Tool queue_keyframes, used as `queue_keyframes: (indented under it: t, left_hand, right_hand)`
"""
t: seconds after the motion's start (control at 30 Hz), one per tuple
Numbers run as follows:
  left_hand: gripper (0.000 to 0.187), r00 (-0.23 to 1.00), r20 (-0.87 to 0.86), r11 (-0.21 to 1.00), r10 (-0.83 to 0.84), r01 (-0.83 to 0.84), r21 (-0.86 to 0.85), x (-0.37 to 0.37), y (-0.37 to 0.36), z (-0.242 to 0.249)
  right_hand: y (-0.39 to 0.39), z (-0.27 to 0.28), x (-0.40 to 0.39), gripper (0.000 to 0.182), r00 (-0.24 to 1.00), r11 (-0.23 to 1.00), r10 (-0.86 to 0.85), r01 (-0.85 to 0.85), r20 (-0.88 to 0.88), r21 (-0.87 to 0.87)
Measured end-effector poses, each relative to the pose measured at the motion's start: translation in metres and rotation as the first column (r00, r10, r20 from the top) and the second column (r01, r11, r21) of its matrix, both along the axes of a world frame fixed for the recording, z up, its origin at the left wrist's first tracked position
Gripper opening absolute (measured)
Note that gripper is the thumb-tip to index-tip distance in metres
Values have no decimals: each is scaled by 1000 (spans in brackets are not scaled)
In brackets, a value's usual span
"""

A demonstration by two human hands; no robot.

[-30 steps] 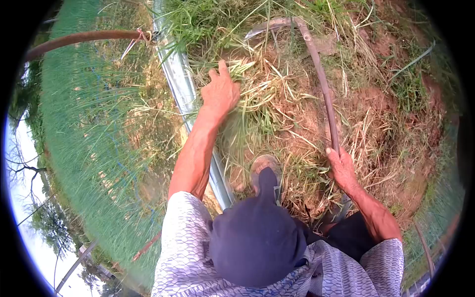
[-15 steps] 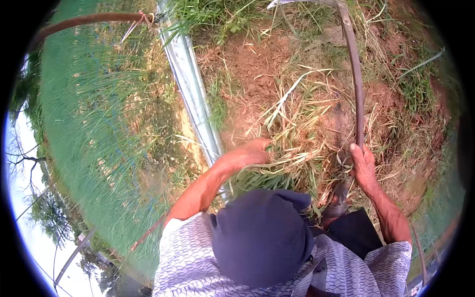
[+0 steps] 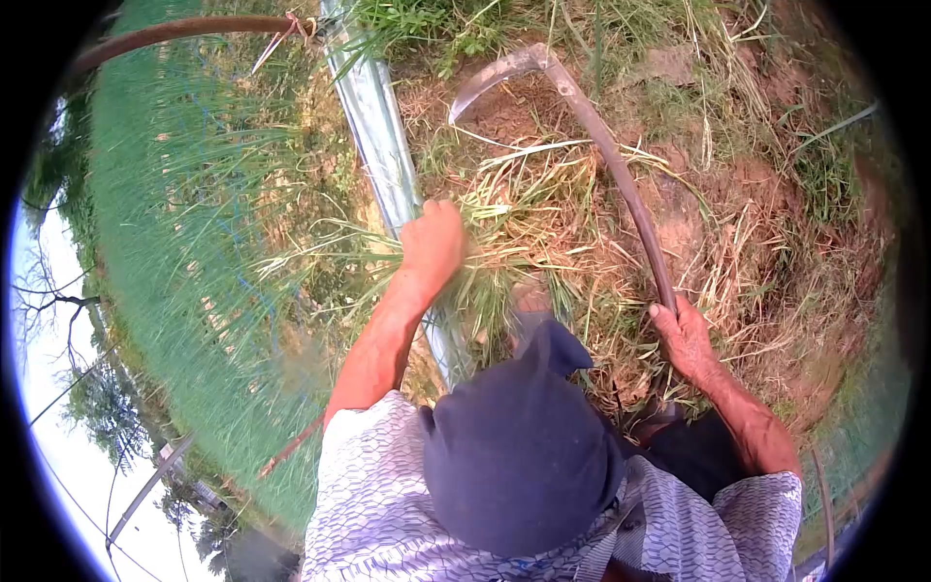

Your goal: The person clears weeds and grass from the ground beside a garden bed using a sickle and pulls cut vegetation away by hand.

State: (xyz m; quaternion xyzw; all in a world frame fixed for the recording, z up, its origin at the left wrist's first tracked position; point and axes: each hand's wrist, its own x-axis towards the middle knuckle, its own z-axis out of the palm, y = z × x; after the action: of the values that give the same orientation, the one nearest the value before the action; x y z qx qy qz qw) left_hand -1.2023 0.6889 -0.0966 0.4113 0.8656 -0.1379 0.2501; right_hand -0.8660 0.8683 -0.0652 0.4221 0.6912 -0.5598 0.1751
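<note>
My left hand (image 3: pixel 433 242) is closed round a clump of long cut grass (image 3: pixel 529 228), with blades sticking out on both sides of the fist. It is at the edge of a shiny plastic sheet strip (image 3: pixel 373 126). My right hand (image 3: pixel 684 335) grips the lower end of a sickle's long wooden handle (image 3: pixel 630 184). The curved metal sickle blade (image 3: pixel 495 78) points left, above the loose grass, and its tip shows over bare reddish soil. A dark cap (image 3: pixel 524 446) hides part of the ground close to the body.
Dense green upright plants (image 3: pixel 165 252) grow left of the plastic strip. A curved brown pole (image 3: pixel 184 29) meets the strip at the top. Dry grass and weeds (image 3: pixel 824 155) cover the soil on the right. My foot is partly hidden low down.
My left hand has moved up and left with the grass, over to the plastic strip. The sickle has swung left, bringing its whole blade into view; my right hand shifted slightly left and down.
</note>
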Motion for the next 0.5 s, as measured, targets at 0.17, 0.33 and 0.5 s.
queue_keyframes:
  t: [0.17,0.33,0.5]
  left_hand:
    - [20,992,107,994,60,-69,85,-11,-4,3]
    - [15,846,491,974,-207,129,187,53,-9,24]
    - [20,992,6,922,-125,114,369,7,22,17]
  right_hand:
    - [4,-9,24,37,960,978,207,-210,191,-5]
    - [14,28,106,36,966,980,176,-154,187,-129]
    - [19,6,40,33,986,979,-143,154,83,-137]
